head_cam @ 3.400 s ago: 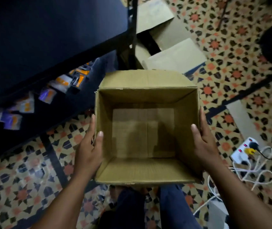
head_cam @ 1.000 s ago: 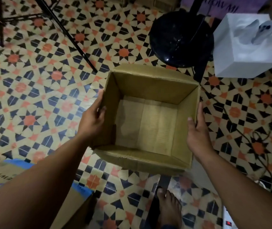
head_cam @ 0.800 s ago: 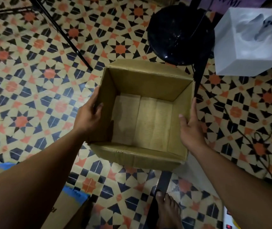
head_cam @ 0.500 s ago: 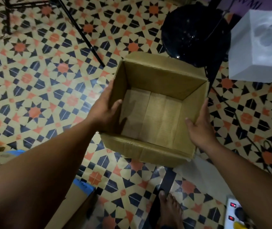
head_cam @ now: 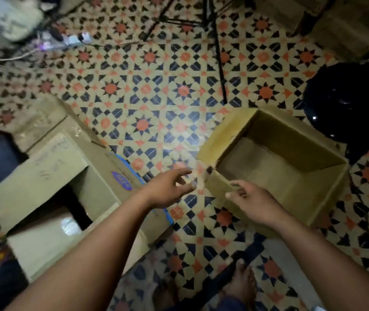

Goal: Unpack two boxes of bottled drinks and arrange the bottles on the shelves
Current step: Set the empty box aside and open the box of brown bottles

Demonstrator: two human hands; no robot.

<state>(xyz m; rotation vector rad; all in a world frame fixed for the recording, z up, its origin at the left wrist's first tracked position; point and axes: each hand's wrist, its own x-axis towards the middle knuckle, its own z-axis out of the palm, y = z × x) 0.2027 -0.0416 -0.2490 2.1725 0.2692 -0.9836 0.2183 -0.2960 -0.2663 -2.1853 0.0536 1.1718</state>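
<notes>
An empty brown cardboard box (head_cam: pixel 291 158) sits open on the patterned floor at the right. My right hand (head_cam: pixel 254 199) is at its near left corner, thumb and fingers pinching the near rim. My left hand (head_cam: pixel 170 187) hovers free to the left of that box, fingers spread and holding nothing. A second cardboard box (head_cam: pixel 51 173) with blue tape stands at the left, its flaps open. Its inside is dark with a shiny patch, and I cannot make out any bottles. No shelf shows in this view.
A black round base (head_cam: pixel 347 104) lies just behind the empty box. Thin tripod legs (head_cam: pixel 220 70) cross the floor at the top. More cardboard boxes (head_cam: pixel 345 25) stand at the top right. My bare foot (head_cam: pixel 244 286) is at the bottom.
The empty box has gone down onto the floor at the right. My left hand has let go of it and moved left. The view has swung left, showing the second box.
</notes>
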